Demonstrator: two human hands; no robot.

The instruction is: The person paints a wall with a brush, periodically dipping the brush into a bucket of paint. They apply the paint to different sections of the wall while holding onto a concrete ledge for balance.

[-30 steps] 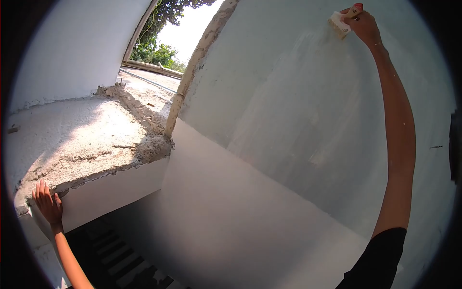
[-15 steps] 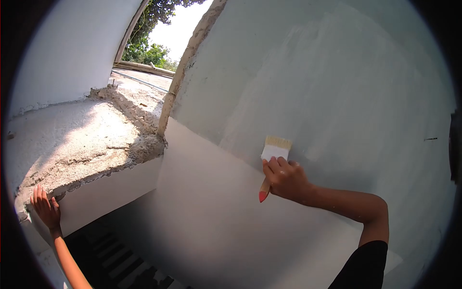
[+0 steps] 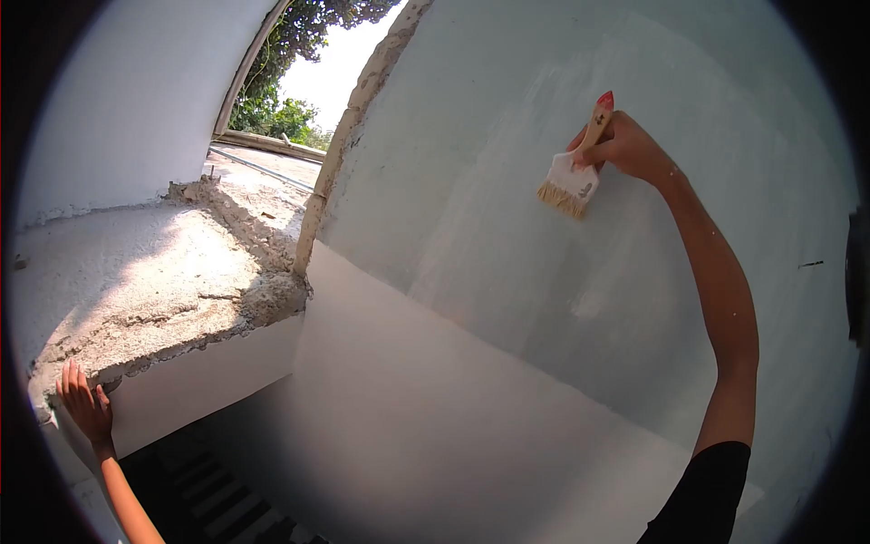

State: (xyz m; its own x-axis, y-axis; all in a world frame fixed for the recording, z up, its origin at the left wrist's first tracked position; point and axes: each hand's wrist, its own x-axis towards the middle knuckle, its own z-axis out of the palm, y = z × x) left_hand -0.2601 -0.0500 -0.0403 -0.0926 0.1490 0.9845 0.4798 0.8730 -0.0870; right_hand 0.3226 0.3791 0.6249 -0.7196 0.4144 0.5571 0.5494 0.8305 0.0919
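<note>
My right hand (image 3: 637, 148) grips a wide flat paintbrush (image 3: 573, 177) by its wooden handle, whose red tip points up. The pale bristles hang downward, close against the grey-green wall (image 3: 435, 154). Whitish streaks run over this wall around the brush. Far to the left, my left hand (image 3: 86, 408) lies with fingers stretched out on the rough edge of a concrete ledge (image 3: 181, 272).
Below a slanting line the wall is white (image 3: 408, 390). Dark steps or slats (image 3: 217, 490) show deep down at the lower left. An opening with trees (image 3: 299, 54) and sunlight lies beyond the ledge, beside a pale wall (image 3: 127, 100).
My right hand has risen up the wall with the paintbrush and turned it, so the bristles now point down instead of up. My left hand stays on the ledge.
</note>
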